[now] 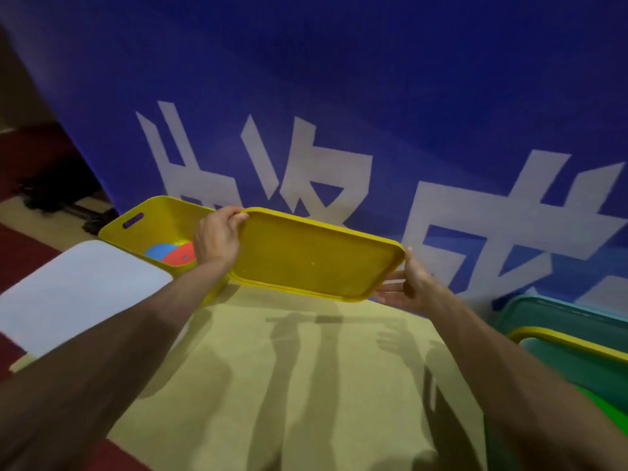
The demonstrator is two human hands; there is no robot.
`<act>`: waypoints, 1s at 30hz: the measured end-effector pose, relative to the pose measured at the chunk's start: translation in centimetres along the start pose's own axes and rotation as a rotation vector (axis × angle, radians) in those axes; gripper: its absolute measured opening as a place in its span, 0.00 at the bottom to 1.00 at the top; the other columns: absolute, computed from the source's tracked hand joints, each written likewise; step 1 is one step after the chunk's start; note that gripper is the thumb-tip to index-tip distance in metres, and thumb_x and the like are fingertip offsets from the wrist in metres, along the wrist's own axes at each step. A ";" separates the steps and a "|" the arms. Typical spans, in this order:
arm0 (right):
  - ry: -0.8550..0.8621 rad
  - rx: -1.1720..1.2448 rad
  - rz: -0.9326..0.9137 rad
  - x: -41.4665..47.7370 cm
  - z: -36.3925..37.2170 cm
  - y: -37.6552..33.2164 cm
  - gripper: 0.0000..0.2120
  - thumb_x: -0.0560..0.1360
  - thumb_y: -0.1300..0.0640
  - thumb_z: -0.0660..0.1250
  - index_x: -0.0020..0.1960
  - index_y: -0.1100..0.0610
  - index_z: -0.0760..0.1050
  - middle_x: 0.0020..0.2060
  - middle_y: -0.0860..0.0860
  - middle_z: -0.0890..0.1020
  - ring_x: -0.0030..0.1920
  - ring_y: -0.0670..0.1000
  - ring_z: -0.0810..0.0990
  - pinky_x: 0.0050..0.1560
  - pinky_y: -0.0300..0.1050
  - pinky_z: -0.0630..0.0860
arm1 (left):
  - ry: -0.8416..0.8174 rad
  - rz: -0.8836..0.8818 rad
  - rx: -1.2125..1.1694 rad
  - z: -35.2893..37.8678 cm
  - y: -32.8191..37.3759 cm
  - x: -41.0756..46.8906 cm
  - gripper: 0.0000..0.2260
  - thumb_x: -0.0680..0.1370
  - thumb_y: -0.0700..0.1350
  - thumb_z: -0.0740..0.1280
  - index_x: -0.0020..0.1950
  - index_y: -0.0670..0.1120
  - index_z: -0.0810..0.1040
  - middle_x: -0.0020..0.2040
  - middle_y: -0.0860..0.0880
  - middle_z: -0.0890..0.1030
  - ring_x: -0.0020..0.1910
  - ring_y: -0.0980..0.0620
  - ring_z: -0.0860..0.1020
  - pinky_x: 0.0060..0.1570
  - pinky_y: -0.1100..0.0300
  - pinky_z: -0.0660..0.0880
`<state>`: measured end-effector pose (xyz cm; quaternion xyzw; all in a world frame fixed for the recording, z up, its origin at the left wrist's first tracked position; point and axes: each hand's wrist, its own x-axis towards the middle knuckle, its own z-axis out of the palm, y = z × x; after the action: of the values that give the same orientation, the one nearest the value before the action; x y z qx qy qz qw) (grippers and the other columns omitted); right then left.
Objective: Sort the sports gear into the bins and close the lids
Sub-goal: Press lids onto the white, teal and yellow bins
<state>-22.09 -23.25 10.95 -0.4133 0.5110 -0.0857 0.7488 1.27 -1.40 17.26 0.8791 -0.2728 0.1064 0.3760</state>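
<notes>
Blue banner with large white characters fills the background, standing behind a tan floor. An open yellow bin sits at the foot of the banner, with a slot handle in its end wall. Inside it lie a blue disc and a red disc, touching. A yellow lid is held in the air just right of the yellow bin, tilted, its left end overlapping the bin's right end.

The left hand grips that left end, fingers curled over the far rim. The right hand holds the opposite corner, fingers beneath and thumb up against the edge.

A pale blue panel lies just in front of the yellow bin. Well to the bin's right sits a teal bin, with a yellow rim in front of it.
</notes>
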 end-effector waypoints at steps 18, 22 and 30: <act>0.075 -0.044 -0.075 3.4 13.9 0.7 0.07 0.79 0.55 0.64 0.52 0.59 0.72 0.35 0.57 0.79 0.27 0.52 0.80 0.23 0.39 0.75 | 0.035 0.255 -0.251 -8.3 -10.4 6.4 0.14 0.81 0.39 0.60 0.66 0.44 0.76 0.58 0.50 0.79 0.55 0.55 0.76 0.54 0.73 0.71; 0.287 -0.236 -0.312 4.7 19.6 0.6 0.20 0.80 0.51 0.61 0.64 0.65 0.70 0.58 0.62 0.76 0.54 0.61 0.76 0.52 0.56 0.77 | -0.068 0.079 -0.329 -8.5 -16.1 10.0 0.17 0.80 0.38 0.60 0.70 0.45 0.72 0.60 0.46 0.80 0.54 0.48 0.80 0.54 0.56 0.78; 0.377 -0.525 -0.454 5.6 32.6 3.4 0.20 0.81 0.50 0.57 0.61 0.67 0.73 0.54 0.62 0.78 0.53 0.61 0.77 0.56 0.58 0.76 | -0.175 -0.529 -0.703 -7.9 -28.4 17.3 0.20 0.79 0.44 0.59 0.71 0.50 0.69 0.66 0.46 0.74 0.60 0.45 0.75 0.61 0.44 0.74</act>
<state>6.78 -6.83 9.09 -0.6701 0.5399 -0.1901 0.4726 31.65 13.51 12.43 0.7431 -0.0891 -0.1675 0.6417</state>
